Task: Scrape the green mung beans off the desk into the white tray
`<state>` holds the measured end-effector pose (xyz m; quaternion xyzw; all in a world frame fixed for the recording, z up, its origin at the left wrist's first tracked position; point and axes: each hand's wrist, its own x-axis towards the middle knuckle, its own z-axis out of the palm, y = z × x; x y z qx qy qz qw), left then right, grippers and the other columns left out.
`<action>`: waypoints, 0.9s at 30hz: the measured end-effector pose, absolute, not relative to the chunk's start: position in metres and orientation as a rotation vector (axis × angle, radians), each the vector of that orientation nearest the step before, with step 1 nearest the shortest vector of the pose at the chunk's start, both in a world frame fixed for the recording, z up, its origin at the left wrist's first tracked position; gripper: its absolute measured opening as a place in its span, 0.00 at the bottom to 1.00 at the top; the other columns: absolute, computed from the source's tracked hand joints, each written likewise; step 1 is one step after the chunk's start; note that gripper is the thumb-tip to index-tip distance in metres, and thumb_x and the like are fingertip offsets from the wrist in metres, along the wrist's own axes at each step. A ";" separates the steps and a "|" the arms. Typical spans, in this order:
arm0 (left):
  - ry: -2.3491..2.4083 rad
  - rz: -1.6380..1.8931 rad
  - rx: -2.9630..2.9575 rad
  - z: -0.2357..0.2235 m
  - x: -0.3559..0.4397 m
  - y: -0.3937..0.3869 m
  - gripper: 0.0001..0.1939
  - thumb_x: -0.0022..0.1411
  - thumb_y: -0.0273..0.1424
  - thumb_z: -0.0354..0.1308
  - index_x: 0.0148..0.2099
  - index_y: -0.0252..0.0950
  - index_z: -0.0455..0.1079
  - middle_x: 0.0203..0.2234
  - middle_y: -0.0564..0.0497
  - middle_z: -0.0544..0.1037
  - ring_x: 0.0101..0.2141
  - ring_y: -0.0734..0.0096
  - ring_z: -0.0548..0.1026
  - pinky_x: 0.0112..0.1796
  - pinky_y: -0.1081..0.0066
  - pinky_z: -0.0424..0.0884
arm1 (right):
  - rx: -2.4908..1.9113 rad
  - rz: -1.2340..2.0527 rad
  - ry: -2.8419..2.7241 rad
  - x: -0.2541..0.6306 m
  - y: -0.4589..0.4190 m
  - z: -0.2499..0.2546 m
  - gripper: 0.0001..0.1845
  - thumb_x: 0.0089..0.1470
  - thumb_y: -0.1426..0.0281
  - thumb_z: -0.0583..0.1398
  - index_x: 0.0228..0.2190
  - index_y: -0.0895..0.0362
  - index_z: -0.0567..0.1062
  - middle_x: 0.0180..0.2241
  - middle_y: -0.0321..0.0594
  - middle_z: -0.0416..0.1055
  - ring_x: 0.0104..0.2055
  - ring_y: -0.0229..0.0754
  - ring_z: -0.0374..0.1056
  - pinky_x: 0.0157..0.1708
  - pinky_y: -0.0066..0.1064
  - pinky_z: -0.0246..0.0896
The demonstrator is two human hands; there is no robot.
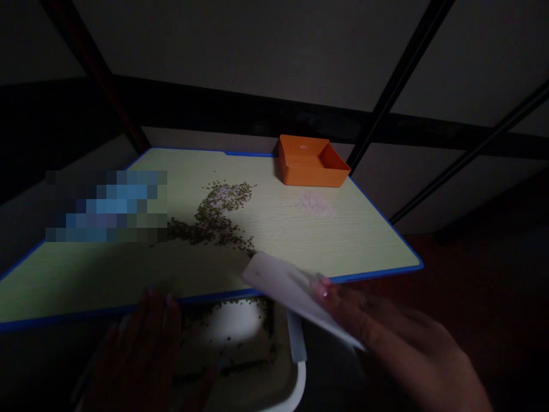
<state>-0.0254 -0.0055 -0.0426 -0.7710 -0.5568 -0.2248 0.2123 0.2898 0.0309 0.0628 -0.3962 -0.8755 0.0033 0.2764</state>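
My right hand (386, 326) pinches a flat white scraper-like piece (291, 286), whose rounded far end rests at the table's near edge beside the dark grains. Below that edge is a white container (298, 380) with rounded corners, dark grains scattered along its inside. My left hand (141, 349) grips its left side, the thumb over the inside and the fingertips near the table edge; shadow hides part of this hand. On the pale table (274, 229) lies a spread of greenish-brown grains (214, 220) mixed with some pale ones. A small pile of pinkish-white grains (315, 205) sits farther right.
An orange open box (315, 166) stands at the table's back right. A blurred-out bluish thing (109, 206) is at the left. Blue trim (377, 273) runs round the table, and dark-framed panels (257, 57) rise behind it. The light is dim.
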 end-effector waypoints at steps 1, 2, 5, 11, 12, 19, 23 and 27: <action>-1.544 -0.621 -2.139 -0.043 -0.026 -0.005 0.45 0.59 0.43 0.50 0.72 0.25 0.42 0.72 0.38 0.41 0.71 0.56 0.41 0.68 0.55 0.39 | -1.005 0.008 -2.409 0.288 0.030 0.065 0.29 0.59 0.75 0.58 0.61 0.52 0.69 0.55 0.44 0.75 0.53 0.51 0.75 0.51 0.36 0.73; -1.545 -0.616 -2.135 -0.044 -0.027 -0.005 0.45 0.59 0.43 0.50 0.71 0.24 0.42 0.72 0.38 0.41 0.71 0.56 0.41 0.68 0.55 0.40 | -0.955 0.015 -2.451 0.286 0.031 0.067 0.26 0.61 0.75 0.58 0.60 0.52 0.71 0.54 0.43 0.75 0.53 0.50 0.75 0.51 0.34 0.72; -1.568 -0.623 -2.125 -0.048 -0.028 -0.007 0.45 0.58 0.43 0.49 0.71 0.25 0.42 0.72 0.37 0.43 0.71 0.53 0.42 0.68 0.51 0.41 | -0.865 0.077 -2.509 0.278 0.038 0.073 0.20 0.65 0.75 0.53 0.53 0.56 0.77 0.50 0.45 0.78 0.50 0.45 0.77 0.49 0.28 0.71; -1.576 -0.637 -2.105 -0.048 -0.026 -0.006 0.45 0.57 0.42 0.50 0.72 0.27 0.42 0.72 0.39 0.42 0.71 0.54 0.42 0.68 0.54 0.39 | -1.036 0.225 -2.490 0.274 0.044 0.072 0.22 0.59 0.77 0.56 0.54 0.59 0.76 0.52 0.49 0.76 0.49 0.48 0.77 0.46 0.28 0.74; -1.565 -0.647 -2.101 -0.047 -0.025 -0.006 0.46 0.57 0.41 0.50 0.72 0.26 0.41 0.72 0.39 0.42 0.71 0.55 0.42 0.68 0.55 0.39 | -1.100 0.242 -2.480 0.274 0.044 0.071 0.24 0.56 0.79 0.58 0.54 0.58 0.76 0.52 0.47 0.76 0.48 0.47 0.77 0.46 0.28 0.73; -1.543 -0.672 -2.130 -0.046 -0.025 -0.004 0.45 0.58 0.41 0.50 0.72 0.29 0.42 0.72 0.41 0.43 0.71 0.55 0.43 0.68 0.54 0.41 | -1.315 0.128 -2.426 0.273 0.049 0.065 0.37 0.43 0.90 0.54 0.53 0.57 0.77 0.51 0.45 0.77 0.48 0.45 0.78 0.48 0.29 0.71; -1.563 -0.684 -2.116 -0.048 -0.026 -0.004 0.45 0.58 0.42 0.50 0.72 0.28 0.43 0.72 0.39 0.45 0.71 0.55 0.44 0.68 0.52 0.42 | -1.346 0.055 -2.385 0.272 0.052 0.064 0.36 0.44 0.91 0.53 0.52 0.57 0.78 0.48 0.47 0.78 0.45 0.46 0.79 0.46 0.31 0.73; -1.549 -0.673 -2.106 -0.049 -0.028 -0.005 0.45 0.58 0.42 0.50 0.72 0.28 0.42 0.72 0.38 0.44 0.71 0.55 0.44 0.67 0.50 0.44 | -1.371 0.066 -2.393 0.272 0.054 0.064 0.36 0.46 0.91 0.54 0.53 0.56 0.77 0.50 0.48 0.78 0.45 0.48 0.79 0.47 0.35 0.73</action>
